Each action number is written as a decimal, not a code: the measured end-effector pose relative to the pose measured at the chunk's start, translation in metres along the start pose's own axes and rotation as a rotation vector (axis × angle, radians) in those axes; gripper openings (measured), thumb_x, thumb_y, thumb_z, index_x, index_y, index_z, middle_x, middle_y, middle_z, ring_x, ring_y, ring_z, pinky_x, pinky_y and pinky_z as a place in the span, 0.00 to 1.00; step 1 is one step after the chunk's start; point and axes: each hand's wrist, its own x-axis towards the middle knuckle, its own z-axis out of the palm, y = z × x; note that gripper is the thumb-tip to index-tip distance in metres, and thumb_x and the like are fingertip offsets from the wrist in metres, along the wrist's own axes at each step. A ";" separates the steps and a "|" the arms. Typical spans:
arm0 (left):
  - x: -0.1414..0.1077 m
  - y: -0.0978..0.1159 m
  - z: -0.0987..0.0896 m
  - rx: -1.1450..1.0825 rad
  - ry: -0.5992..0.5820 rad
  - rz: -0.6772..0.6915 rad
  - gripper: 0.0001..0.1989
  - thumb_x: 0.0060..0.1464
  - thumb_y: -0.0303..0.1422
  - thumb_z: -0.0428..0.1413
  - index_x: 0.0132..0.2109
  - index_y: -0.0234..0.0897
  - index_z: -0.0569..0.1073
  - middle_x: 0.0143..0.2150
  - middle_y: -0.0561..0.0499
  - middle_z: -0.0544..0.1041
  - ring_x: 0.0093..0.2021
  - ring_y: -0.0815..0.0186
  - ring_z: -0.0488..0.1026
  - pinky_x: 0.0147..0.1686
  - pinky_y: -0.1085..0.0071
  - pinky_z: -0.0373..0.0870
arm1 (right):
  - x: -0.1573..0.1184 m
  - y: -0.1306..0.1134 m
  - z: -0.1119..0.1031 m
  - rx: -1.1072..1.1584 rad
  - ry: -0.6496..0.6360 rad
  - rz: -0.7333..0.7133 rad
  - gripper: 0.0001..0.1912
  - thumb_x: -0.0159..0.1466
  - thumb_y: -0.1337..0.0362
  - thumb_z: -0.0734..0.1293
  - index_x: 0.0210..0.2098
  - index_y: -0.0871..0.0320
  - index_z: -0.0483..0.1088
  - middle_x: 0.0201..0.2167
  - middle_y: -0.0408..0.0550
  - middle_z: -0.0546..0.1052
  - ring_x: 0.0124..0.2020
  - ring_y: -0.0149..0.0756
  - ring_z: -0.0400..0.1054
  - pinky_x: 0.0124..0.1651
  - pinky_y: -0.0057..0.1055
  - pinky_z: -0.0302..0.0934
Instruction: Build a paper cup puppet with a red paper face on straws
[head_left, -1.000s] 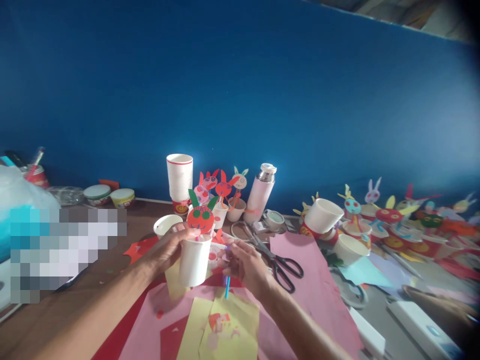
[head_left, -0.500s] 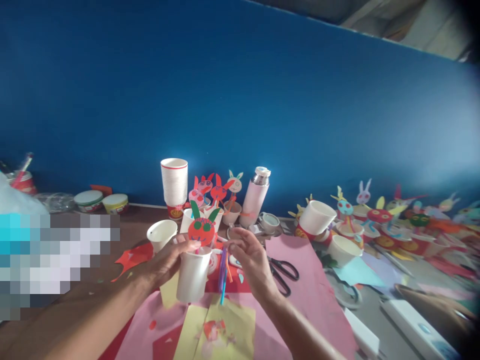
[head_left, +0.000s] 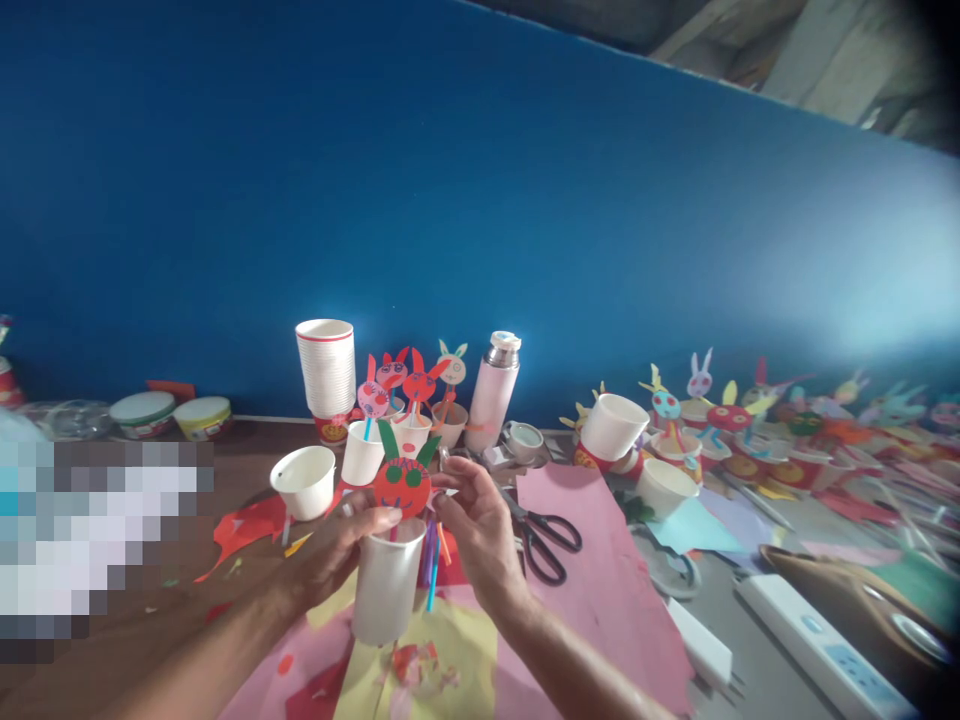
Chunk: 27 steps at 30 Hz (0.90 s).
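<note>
A white paper cup (head_left: pixel 385 590) is held upright in front of me. Above its rim stands a round red paper face (head_left: pixel 403 488) with green ears, green eyes and a drawn mouth. My left hand (head_left: pixel 337 540) grips the cup's left side, its thumb near the bottom of the face. Just right of the face is my right hand (head_left: pixel 474 520), its fingers bent and partly spread; whether something small is between them I cannot make out. Blue, purple and orange straws (head_left: pixel 432 570) lie behind the cup, beside my right hand.
Black scissors (head_left: pixel 551 545) lie on pink paper (head_left: pixel 600 600). Behind are a stack of cups (head_left: pixel 327 370), a pink thermos (head_left: pixel 493 395) and cups with paper faces. At right stand more decorated cups and a white power strip (head_left: pixel 825 640). A person's blurred sleeve shows at left.
The view has shifted, so the background sits farther left. The cup and red face are lower in view, still in my left hand. My right hand has come closer to the face.
</note>
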 end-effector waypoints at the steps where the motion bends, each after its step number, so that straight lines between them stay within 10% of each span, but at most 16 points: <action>1: 0.000 -0.001 -0.001 0.008 -0.008 -0.001 0.11 0.49 0.28 0.55 0.40 0.37 0.77 0.41 0.46 0.80 0.44 0.54 0.73 0.49 0.62 0.64 | 0.000 0.001 0.000 -0.025 0.002 -0.007 0.16 0.55 0.69 0.65 0.44 0.56 0.62 0.37 0.46 0.72 0.29 0.29 0.67 0.34 0.29 0.65; 27: -0.001 -0.006 0.003 -0.026 0.078 -0.008 0.17 0.42 0.32 0.58 0.43 0.41 0.76 0.37 0.47 0.80 0.43 0.50 0.73 0.41 0.59 0.67 | -0.001 0.001 -0.001 -0.184 0.007 0.012 0.15 0.56 0.69 0.63 0.43 0.55 0.60 0.26 0.39 0.71 0.23 0.27 0.65 0.26 0.24 0.59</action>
